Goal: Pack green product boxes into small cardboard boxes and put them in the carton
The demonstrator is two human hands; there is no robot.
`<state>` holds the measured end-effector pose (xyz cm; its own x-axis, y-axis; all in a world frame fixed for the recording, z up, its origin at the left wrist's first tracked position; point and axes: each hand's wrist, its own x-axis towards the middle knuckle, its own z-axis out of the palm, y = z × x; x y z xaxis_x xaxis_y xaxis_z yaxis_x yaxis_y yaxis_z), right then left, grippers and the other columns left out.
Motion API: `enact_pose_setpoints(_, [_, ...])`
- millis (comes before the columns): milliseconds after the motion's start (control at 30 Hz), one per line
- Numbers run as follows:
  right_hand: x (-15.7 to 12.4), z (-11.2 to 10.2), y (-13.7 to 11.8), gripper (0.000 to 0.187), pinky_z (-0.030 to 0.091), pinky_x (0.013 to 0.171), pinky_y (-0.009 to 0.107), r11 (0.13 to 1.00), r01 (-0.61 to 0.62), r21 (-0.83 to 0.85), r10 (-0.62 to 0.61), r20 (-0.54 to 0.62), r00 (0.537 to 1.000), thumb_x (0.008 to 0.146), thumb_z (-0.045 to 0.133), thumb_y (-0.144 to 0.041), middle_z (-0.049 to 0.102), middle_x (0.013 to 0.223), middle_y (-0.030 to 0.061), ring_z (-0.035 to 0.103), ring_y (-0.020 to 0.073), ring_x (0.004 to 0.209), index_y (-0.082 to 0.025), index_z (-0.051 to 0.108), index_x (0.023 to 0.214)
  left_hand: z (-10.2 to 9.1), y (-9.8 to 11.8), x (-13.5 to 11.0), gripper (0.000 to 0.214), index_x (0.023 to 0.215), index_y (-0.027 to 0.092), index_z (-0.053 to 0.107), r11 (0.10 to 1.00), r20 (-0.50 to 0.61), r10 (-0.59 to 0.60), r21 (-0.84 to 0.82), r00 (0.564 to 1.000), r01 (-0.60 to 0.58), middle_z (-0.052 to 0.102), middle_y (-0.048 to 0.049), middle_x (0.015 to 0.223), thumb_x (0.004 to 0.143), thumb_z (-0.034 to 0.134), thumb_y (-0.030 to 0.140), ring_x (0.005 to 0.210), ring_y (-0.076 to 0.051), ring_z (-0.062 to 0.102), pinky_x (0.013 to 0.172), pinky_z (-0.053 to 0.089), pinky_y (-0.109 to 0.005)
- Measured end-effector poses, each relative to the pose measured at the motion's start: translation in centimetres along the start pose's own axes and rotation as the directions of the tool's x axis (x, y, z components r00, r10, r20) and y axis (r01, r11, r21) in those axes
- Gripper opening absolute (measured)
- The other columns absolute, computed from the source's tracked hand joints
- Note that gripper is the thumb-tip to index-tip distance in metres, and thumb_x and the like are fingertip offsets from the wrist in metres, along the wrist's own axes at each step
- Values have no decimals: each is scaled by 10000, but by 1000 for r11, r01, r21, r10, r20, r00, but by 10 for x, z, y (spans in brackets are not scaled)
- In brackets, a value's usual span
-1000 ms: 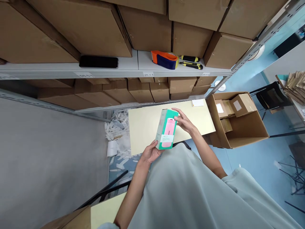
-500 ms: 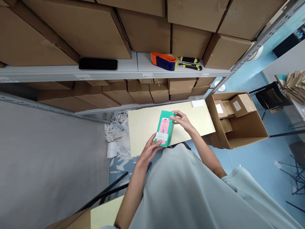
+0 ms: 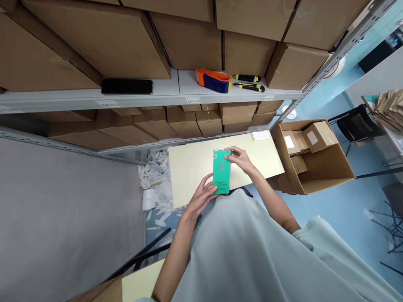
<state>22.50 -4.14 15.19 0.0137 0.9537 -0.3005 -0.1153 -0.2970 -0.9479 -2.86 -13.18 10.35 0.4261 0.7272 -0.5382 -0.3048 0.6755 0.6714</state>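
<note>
1. Both hands are clamped on one green box (image 3: 221, 172). The left hand (image 3: 203, 197) grips its near end with the fingers curled round the edge, and the right hand (image 3: 241, 159) pinches its far end.
2. Held this way, the green box sits over the near edge of the pale counter (image 3: 192, 167), its long side running away from the person. The face turned up is plain green with small print.
3. A white slip (image 3: 260, 135) lies at the counter's far right corner.
4. Just right of the counter stands an open carton (image 3: 327, 167) with small brown boxes (image 3: 317, 136) along its far side.
5. On the shelf (image 3: 170, 94) above lie a black phone (image 3: 126, 86), an orange-and-blue tape dispenser (image 3: 213, 79) and two yellow-black utility knives (image 3: 250, 82), with brown cartons stacked behind them.
6. Paper scraps (image 3: 154, 176) litter the floor left of the counter.
</note>
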Motion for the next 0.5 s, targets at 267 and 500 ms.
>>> enact_pose_setpoints(267, [-26,11,-8,579,668,971,385,918,253,-305,-280,-49,959,847,899,-661,771,1332,93,744,245,1132,-249,780,1236,-3,-9,21,613,1301,234,739,987,-132,19,-158,991,-40,835,-118,1289,900,921,661,1171,-273,819,1060,664,-399])
enact_pose_setpoints(500, [-117,48,33,265,700,1001,438,278,680,-679,-620,414,667,1002,862,-406,781,1303,111,768,288,1214,-335,816,1254,2,30,62,598,1005,209,715,954,-160,-38,-300,986,-11,789,-43,853,915,814,792,752,-252,769,682,633,-355])
